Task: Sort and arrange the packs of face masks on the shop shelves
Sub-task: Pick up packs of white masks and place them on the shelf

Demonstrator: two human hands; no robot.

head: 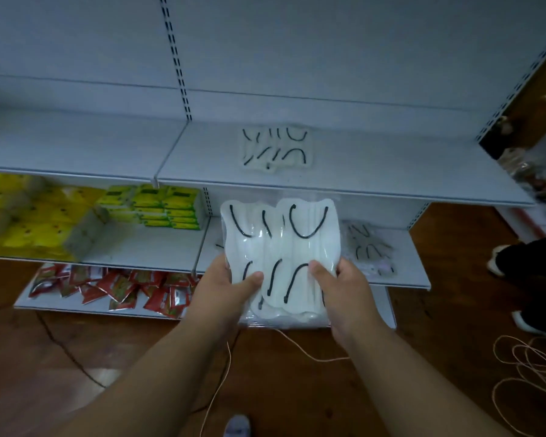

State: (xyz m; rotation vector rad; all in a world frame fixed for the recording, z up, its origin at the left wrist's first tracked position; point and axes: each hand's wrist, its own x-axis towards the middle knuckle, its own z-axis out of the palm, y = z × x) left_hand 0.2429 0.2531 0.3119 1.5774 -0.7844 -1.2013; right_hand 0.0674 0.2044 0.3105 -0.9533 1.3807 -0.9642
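A clear plastic pack of white face masks with black ear loops (281,244) is held up in front of the shelves. My left hand (224,288) grips its lower left edge, thumb on the front. My right hand (344,291) grips its lower right edge the same way. Another pack of masks (276,148) lies flat on the upper grey shelf (391,171). A third pack of masks (368,249) lies on the middle shelf (404,279), to the right of the held pack.
Yellow packs (29,216) and green-and-yellow packs (158,206) fill the middle shelf's left bay. Red sachets (114,288) cover the bottom shelf. A person's legs and shoes (530,279) stand at the right. Thin cord (524,373) is coiled on the wooden floor.
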